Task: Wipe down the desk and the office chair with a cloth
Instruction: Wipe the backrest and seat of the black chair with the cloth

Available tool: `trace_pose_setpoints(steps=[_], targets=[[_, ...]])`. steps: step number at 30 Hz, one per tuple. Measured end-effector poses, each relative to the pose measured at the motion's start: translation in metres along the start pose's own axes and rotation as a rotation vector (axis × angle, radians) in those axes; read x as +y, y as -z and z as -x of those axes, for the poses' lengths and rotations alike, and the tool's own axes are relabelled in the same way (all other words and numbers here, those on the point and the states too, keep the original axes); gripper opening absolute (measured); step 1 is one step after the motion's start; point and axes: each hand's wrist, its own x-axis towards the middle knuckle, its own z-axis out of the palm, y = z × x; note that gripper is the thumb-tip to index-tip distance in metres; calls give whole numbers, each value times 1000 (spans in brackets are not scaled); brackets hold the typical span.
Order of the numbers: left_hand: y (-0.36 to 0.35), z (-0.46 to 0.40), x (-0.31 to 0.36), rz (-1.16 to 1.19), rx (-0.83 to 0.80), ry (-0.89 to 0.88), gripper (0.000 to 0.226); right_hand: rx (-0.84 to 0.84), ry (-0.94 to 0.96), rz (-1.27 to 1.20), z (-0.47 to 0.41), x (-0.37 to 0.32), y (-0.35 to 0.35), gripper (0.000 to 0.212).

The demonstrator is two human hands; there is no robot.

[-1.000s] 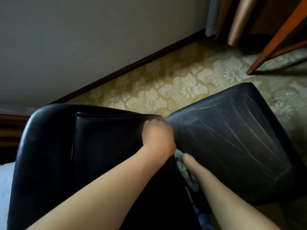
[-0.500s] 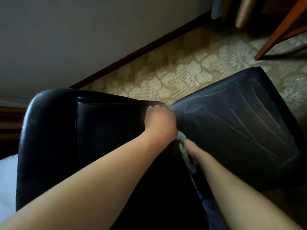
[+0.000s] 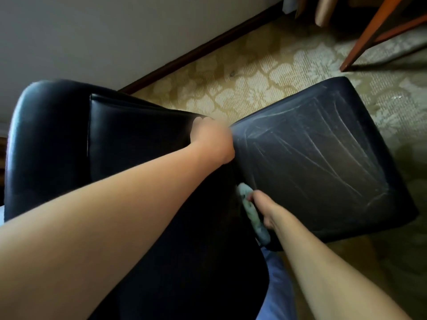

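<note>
Nearest the camera, both bare forearms reach down and forward over a black office chair point(image 3: 323, 158), with a strip of blue clothing point(image 3: 277, 285) showing between them at the bottom edge. The right hand point(image 3: 265, 211) sits low in the crease where the seat meets the backrest, its fingers pressing a pale green cloth point(image 3: 251, 213) into that gap; the cloth is bunched into a narrow strip lying along the crease, and how far the fingers curl round it is not clear from here. A little further on, the left hand point(image 3: 212, 137) is curled over the edge of the backrest point(image 3: 127, 139) at the far end of the same crease, gripping it and seemingly steadying the chair.

Beyond the hands, the seat pad carries many pale streaks across its surface, which read as wipe marks, so the seat top looks already gone over. The backrest shows no such marks that can be made out, so whether it has been wiped is uncertain. The crease appears to be the part in hand now. The bench itself is not in view, so nothing shows whether it is done.

Further out lie a patterned carpet point(image 3: 265, 72), a dark skirting board point(image 3: 196, 49) under a pale wall, and an orange-brown wooden leg point(image 3: 369, 31) at the far right
</note>
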Motion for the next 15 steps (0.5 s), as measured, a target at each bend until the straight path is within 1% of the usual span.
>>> trace_pose_setpoints(steps=[4,7,9,12,15], targets=[[10,-3,7,-40,-14,20,38,-18,160,-112,5,-37,-11,16],[17,-4,12,-90,-18,30,41,-60,253,-272,2,-54,-14,17],[19,-2,15,-113,-26,38,43,-61,305,-338,-3,-54,-13,17],[22,5,21,-152,-43,37,47,-74,361,-268,1,-40,-10,16],[16,19,29,-186,-35,30,49,-57,352,-153,0,-9,-9,25]])
